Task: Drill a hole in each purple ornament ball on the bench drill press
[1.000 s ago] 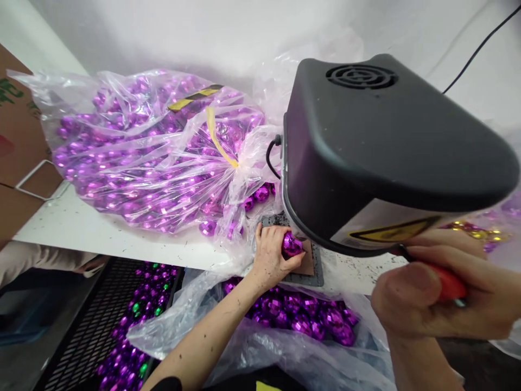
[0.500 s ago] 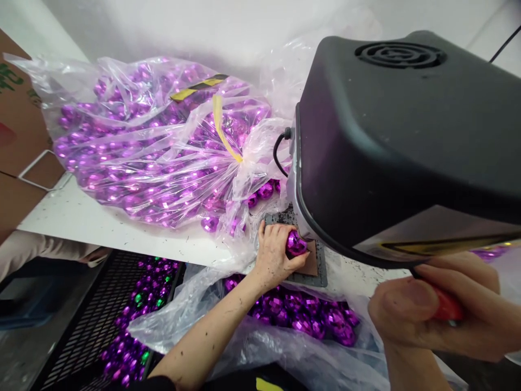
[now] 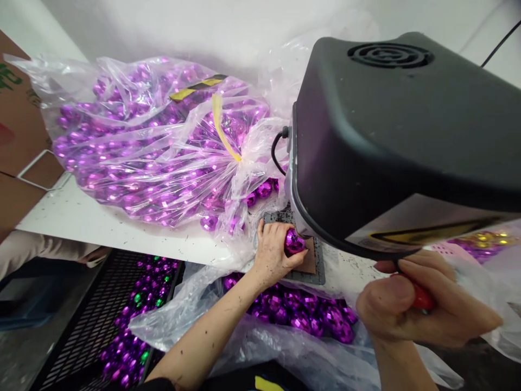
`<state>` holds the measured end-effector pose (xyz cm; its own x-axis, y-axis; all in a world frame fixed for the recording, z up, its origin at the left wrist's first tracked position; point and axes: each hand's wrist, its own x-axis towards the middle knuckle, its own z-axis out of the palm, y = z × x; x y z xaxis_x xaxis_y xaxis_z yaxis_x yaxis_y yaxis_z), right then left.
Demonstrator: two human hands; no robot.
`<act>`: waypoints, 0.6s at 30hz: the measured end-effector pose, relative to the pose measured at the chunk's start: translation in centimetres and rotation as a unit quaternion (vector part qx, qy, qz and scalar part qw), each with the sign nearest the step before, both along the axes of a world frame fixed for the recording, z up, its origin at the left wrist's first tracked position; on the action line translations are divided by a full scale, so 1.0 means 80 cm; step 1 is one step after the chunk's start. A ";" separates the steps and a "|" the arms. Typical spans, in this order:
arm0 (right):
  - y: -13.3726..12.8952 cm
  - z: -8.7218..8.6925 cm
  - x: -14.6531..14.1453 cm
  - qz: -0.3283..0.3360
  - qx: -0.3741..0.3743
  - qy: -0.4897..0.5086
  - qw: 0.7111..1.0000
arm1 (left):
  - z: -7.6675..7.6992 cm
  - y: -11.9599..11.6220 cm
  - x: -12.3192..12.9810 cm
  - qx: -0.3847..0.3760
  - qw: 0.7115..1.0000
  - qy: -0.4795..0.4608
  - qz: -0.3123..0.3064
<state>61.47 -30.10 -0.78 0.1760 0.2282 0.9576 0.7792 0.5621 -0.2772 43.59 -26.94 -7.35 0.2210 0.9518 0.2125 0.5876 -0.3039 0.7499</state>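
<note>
A shiny purple faceted ball (image 3: 294,241) is held between the thumb and fingers of my left hand (image 3: 273,252), over a small brown pad (image 3: 308,260) on a dark grey plate (image 3: 321,271). Right beside the ball hangs the lower front edge of a large black machine housing (image 3: 391,130). My right hand (image 3: 423,304) is wrapped round a red handle (image 3: 423,297) under the housing's right part. The far end of the handle is hidden behind the fingers.
A tied clear bag (image 3: 163,157) of purple balls lies on the white table (image 3: 179,241). Below the plate, an open bag holds more purple balls (image 3: 301,315). A black crate (image 3: 87,309) of small ornaments, a cardboard box (image 3: 20,119) and a person's sleeve (image 3: 44,247) are at left.
My right hand and the red handle have shifted left and slightly up. The black housing appears a little further left. My left hand still holds the ball in nearly the same place.
</note>
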 end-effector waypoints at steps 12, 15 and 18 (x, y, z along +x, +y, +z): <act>-0.012 -0.019 -0.007 -0.005 -0.071 0.020 0.997 | 0.004 -0.001 -0.001 -0.004 1.000 0.011 -0.002; -0.010 -0.049 -0.006 0.011 -0.102 0.019 0.995 | 0.003 -0.002 -0.002 -0.009 1.000 0.017 -0.004; -0.012 -0.061 -0.004 0.020 -0.126 0.025 0.992 | 0.000 -0.001 -0.001 -0.011 1.000 0.013 -0.008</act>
<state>61.18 -31.06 -5.66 0.2084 0.4668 0.8595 0.7386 0.5009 -0.4512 43.52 -27.05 -7.36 0.2416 0.9526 0.1849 0.6025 -0.2966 0.7410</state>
